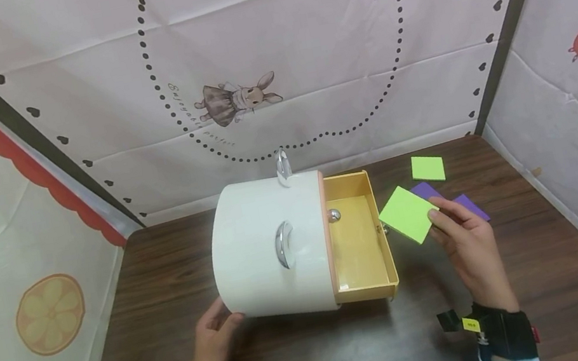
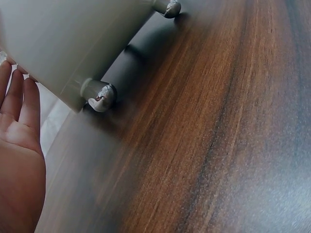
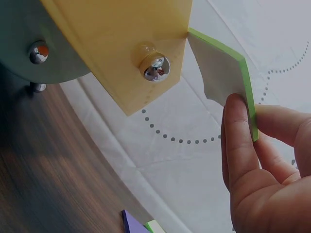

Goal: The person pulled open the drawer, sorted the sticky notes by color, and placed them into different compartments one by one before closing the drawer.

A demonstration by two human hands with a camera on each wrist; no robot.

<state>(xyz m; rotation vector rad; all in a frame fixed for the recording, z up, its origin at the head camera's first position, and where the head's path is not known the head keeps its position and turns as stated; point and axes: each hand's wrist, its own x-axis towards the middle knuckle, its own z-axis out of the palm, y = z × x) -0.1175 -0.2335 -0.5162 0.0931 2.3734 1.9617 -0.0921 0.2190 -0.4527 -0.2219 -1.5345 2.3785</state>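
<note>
In the head view a white rounded cabinet (image 1: 265,243) with shiny metal handles stands on the table, its yellow drawer (image 1: 355,227) pulled out to the right. My right hand (image 1: 471,245) pinches a green sticky note pad (image 1: 404,215) between thumb and fingers, close beside the drawer's outer face. A round metal knob (image 3: 155,67) on that face shows in the right wrist view. My left hand (image 1: 213,342) rests at the cabinet's lower left corner; the left wrist view shows straight fingers (image 2: 30,104) against its edge.
Behind the right hand lie purple sticky notes (image 1: 471,207), partly covered by it. Another green pad (image 1: 428,169) lies farther back on the dark wooden table (image 1: 561,274). Printed cloth walls (image 1: 320,26) enclose the back and both sides. Metal feet (image 2: 102,96) hold the cabinet up.
</note>
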